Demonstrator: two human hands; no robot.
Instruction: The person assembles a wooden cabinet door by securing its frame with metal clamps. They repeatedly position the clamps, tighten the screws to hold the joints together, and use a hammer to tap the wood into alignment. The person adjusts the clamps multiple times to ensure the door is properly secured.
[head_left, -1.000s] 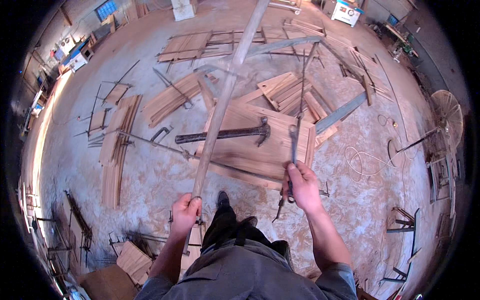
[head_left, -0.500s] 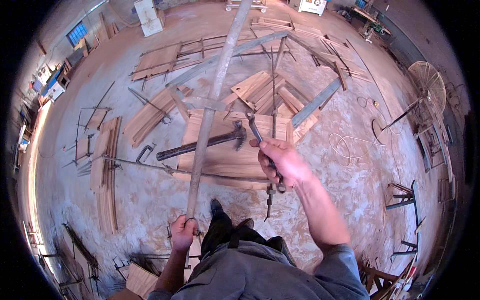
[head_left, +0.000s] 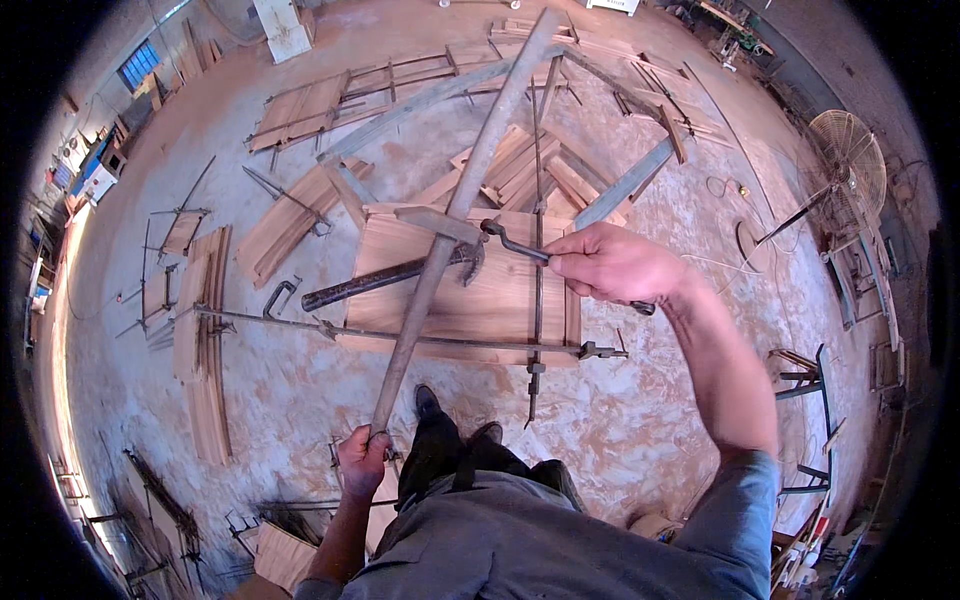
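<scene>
One left hand [head_left: 361, 462] clamped on a pole [head_left: 411, 340], lower centre, right hand [head_left: 612, 262] closed around a wrench [head_left: 519, 246], mid-frame, patchy floor [head_left: 300, 395] lay beneath, fan [head_left: 845, 176] stood upper right.

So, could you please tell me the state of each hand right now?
Left hand: closed around the lower part of a long grey pole.
Right hand: closed, holding a dark metal wrench.

Wrench [head_left: 522, 248] in right hand [head_left: 615, 265], pole [head_left: 421, 310] in left hand [head_left: 361, 460]
</scene>
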